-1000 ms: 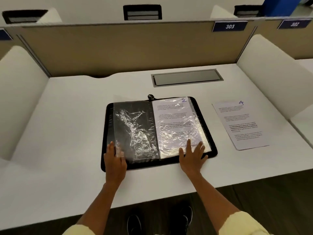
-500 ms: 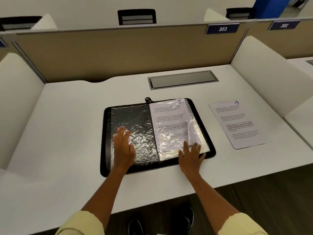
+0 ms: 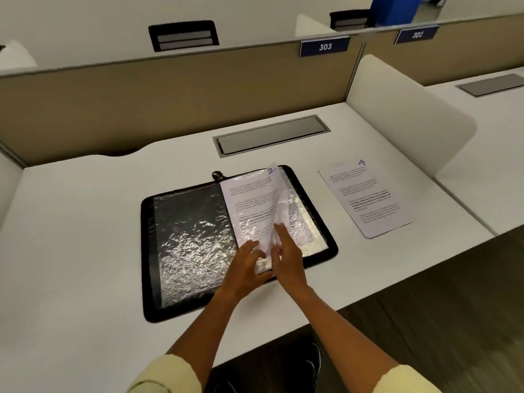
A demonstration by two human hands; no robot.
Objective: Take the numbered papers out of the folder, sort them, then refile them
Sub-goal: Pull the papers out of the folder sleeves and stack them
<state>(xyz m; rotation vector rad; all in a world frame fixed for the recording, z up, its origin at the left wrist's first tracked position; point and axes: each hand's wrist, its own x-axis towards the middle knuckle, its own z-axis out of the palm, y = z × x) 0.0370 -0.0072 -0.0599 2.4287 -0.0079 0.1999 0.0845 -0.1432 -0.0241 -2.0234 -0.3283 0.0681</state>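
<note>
Sleeve lifted to free sheet 2

Folder [image 3: 147,251] lies open on the desk [image 3: 71,236]. Left hand [image 3: 245,268] has crossed over, fingers pressing the sleeved paper marked 2 [image 3: 249,199]; right hand [image 3: 286,259] now lifts the sleeve's edge. Removal looks imminent; sheet 4 [image 3: 365,199] waits right.

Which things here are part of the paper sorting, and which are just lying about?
In the job:
folder
sheet 2, in a sleeve
sheet 4, out on the desk
left hand
right hand

Lying about:
desk hatch
sign 303
sign 302
partition
</note>
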